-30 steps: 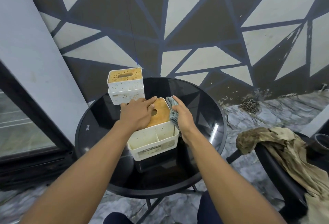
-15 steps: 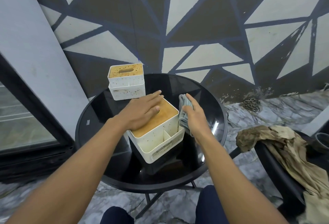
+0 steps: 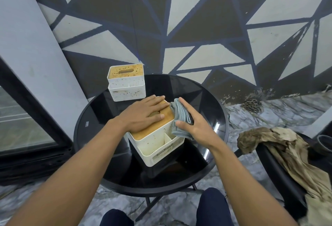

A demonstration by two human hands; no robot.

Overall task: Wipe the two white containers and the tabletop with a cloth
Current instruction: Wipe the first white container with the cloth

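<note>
The left hand lies flat on near container, right hand apparently pinching cloth against it; far container behind

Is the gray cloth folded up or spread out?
Folded: the cloth shows stacked layers along its edge, held bunched in the right hand.

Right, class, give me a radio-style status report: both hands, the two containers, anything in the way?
Left hand flat on lid of near container. Right hand holds cloth against its right side. Far container stands apart, not in the way.
</note>
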